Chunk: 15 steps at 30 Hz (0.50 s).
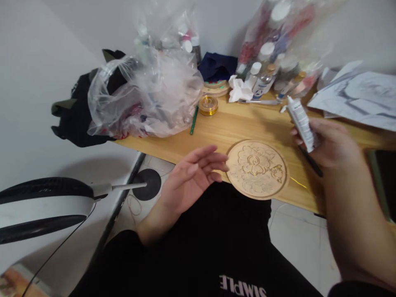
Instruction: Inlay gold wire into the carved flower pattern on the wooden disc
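Note:
My right hand [329, 138] grips a white glue-like tube [301, 123] with printed text, its thin nozzle tilted up and to the left above the table. My left hand [196, 175] is empty, fingers apart, its fingertips right by the left edge of a round wooden board [256, 192]. Flower outlines are drawn on that board, and gold wire [252, 159] follows some of the lines. A short piece of yellow wire [298, 182] lies to the board's right. Under my right hand rests a dark pen-like stick [311, 161], partly hidden.
On the wooden table [173, 148] lie a spool of gold wire [208, 105] and a green pencil [194, 120]. Plastic bags [154, 90], bottles [262, 82], crumpled tissue [240, 88] and sketched paper [359, 95] line the back. A phone-like dark object [385, 177] is at right; a fan [43, 206] stands left.

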{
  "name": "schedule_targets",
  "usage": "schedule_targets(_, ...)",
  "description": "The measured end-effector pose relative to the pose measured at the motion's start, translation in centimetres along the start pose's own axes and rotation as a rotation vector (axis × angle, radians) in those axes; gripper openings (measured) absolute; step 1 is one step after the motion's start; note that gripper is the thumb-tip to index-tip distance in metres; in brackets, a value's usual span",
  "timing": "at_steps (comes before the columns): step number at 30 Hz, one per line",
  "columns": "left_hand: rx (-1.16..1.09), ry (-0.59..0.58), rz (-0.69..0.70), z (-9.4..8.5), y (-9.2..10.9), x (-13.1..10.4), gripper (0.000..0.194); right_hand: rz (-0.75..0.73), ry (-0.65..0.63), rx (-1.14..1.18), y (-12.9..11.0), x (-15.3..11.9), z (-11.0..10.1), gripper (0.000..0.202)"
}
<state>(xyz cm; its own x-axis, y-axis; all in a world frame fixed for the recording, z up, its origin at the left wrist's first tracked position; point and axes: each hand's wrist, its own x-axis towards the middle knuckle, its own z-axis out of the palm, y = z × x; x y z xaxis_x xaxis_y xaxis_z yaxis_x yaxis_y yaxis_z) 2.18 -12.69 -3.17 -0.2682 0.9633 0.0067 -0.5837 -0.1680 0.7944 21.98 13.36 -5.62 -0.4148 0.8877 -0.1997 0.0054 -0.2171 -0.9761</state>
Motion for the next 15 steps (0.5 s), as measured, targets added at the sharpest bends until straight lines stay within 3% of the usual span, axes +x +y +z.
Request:
schedule_targets(3, -0.161, -0.096, -0.103, 1.6, -0.4, 0.7, 0.039, -0.003, 0.037, 0.004, 0.0, 0.2, -0.1, 0.027)
schedule_targets(7, -0.251, -0.04, -0.108, 1.6, 0.3, 0.3, 0.031, -0.022, 0.066, 0.005, 0.0, 0.2, 0.1, 0.027)
schedule_targets(9, -0.253, -0.028, -0.092, 0.0, 0.5, -0.6, 0.023, -0.026, 0.066, 0.004, 0.1, 0.1, 0.2, 0.028)
schedule_targets(10, -0.253, -0.027, -0.122, -1.1, 0.3, -1.3, 0.03, -0.024, 0.063, 0.002, 0.1, 0.1, 0.2, 0.029)
schedule_targets(12, -0.236, -0.116, -0.36, -3.8, -1.1, -2.9, 0.037, -0.02, 0.058, -0.002, 0.1, 0.1, 0.2, 0.029)
schedule_targets(13, -0.16, -0.024, -0.497, -5.1, -2.2, -3.7, 0.05, -0.026, 0.049, -0.011, 0.2, 0.0, 0.1, 0.029)
schedule_targets(15, -0.071, 0.141, -0.604, -7.4, -4.9, -5.1, 0.052, -0.052, 0.019, -0.034, 0.2, 0.0, 0.0, 0.029)
